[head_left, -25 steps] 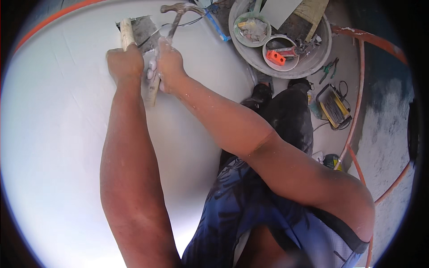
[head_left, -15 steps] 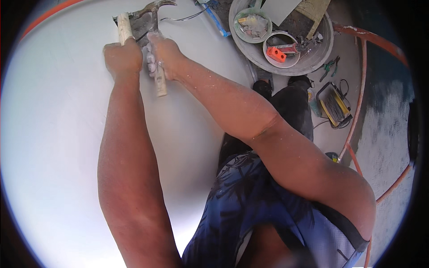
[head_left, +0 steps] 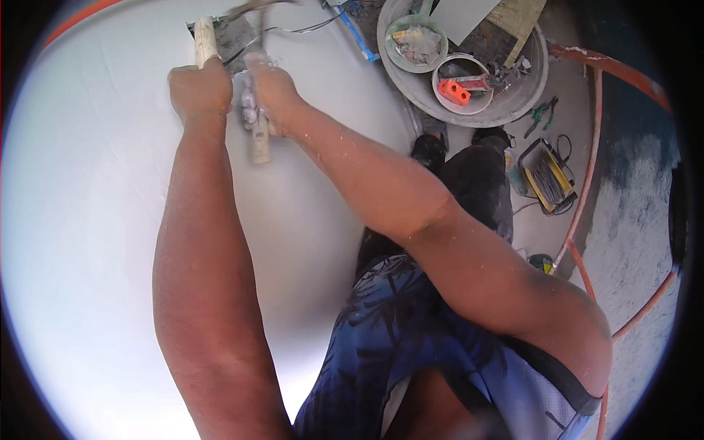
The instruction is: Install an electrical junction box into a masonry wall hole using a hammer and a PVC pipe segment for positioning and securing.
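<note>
My left hand (head_left: 199,92) is closed around a straight, off-white rod-like piece (head_left: 206,44), whose far end meets a rough grey opening (head_left: 233,35) in a smooth white surface. What the rod is exactly, I cannot make out. To its right, my right hand (head_left: 270,94) grips a claw hammer (head_left: 261,150) by its pale, dusty handle, the butt sticking out below the fist. Motion blurs the hammer's head, which is over the opening. Thin wires (head_left: 312,28) come out of the opening beside the hammer.
A large round grey tub (head_left: 400,81) holds small buckets, a board and an orange block (head_left: 453,92). Green-handled pliers (head_left: 540,116) and a yellow-black tool with a cord (head_left: 548,176) lie on the floor. Orange tubing (head_left: 595,117) runs along the right. A blue strip (head_left: 356,33) sits near the tub.
The hammer has swung slightly, its head now blurred and its butt a little lower and to the left. My left hand stays almost where it was on the rod.
</note>
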The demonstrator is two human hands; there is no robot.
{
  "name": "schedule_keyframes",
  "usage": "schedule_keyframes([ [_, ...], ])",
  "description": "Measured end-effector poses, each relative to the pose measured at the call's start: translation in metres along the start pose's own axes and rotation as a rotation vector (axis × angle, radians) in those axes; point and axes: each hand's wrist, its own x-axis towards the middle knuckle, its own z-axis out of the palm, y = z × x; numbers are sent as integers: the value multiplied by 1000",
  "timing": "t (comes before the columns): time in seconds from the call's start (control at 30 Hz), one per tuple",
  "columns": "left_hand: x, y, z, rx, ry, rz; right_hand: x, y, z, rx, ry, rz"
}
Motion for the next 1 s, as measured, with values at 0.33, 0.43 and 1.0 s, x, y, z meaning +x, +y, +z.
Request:
schedule_keyframes([
  [0.33, -3, 1, -14, -142, -54, -102, -10, -55, -19, -283, -59, -61],
  [0.43, 12, -13, -36, -285, -221, -156, -41, -80, -80, -257, 16, -218],
  [1.0, -153, -56, 202, -104, -930, -3, -95, -23, -406, -116, 510, 181],
])
